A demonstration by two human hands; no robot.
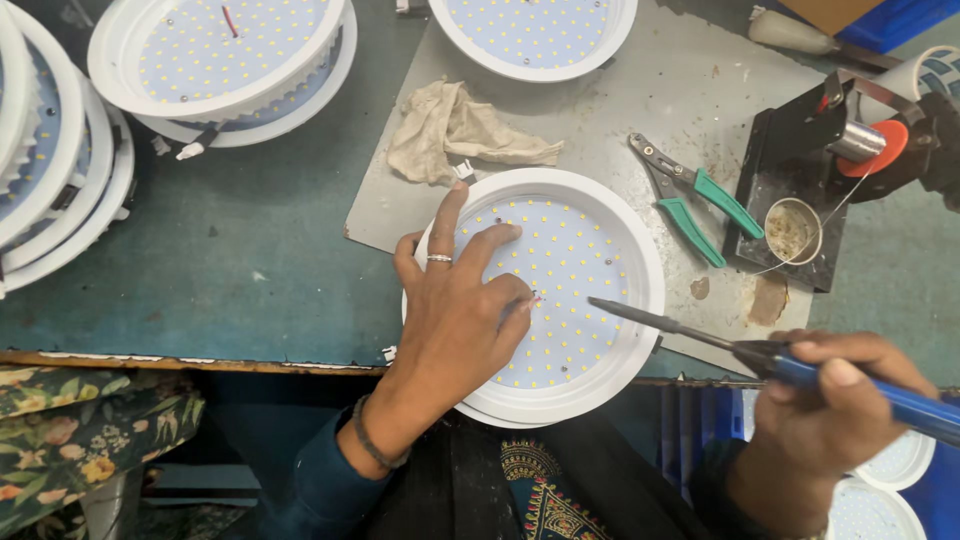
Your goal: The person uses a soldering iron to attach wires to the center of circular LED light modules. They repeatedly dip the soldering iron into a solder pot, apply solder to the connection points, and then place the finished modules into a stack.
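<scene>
- At the left edge of the worktop, I am seeing stacks of round lamps waiting, white rims up, well apart from my hands.
- A crumpled rag is lying on the grey mat, just beyond the lamp I am working on.
- My left hand is pressing down, fingers spread and open, on the round lamp that is overhanging the near edge of the worktop. The fingertips are pinning something small and reddish on the dotted board, probably a wire end.
- I judge this lamp to be light and stiff, its plastic rim smooth and a little slippery, the board with its tiny yellow dots fragile. The rim is the safe place to hold it.
- My right hand is gripping the blue handle of a soldering iron, closed around it, the tip hovering over the lamp's right side.
- Green-handled pliers and a black solder stand are sitting towards the right edge.
</scene>
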